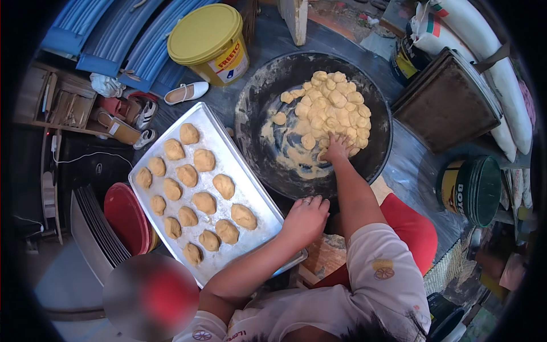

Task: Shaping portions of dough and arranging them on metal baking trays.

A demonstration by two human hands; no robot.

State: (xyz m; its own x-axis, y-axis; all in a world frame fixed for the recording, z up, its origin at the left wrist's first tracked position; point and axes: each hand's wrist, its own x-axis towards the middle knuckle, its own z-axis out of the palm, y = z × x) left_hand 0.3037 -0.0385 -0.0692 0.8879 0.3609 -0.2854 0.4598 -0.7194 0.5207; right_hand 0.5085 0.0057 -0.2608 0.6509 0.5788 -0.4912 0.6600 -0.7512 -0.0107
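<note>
A wide black basin (248, 94) holds a heap of pale dough balls (333, 105), with loose flour spread beside them. My right hand (337, 147) reaches into the basin and touches the near side of the heap, its fingers apart on the dough. At the basin's near rim is my left hand (307, 218), a ring on one finger. Its fingers are bent and their tips hidden, so what they may hold does not show. To the left, a metal baking tray (145, 191) bears several larger, browner dough balls (204, 203) in loose rows.
A yellow lidded bucket (206, 40) and a white shoe (187, 93) sit beyond the tray. Dark square pans (447, 102) lean at the right, near a green bucket (470, 191). Red round trays (126, 218) stand at left. Blue slatted pieces (122, 34) lie far left.
</note>
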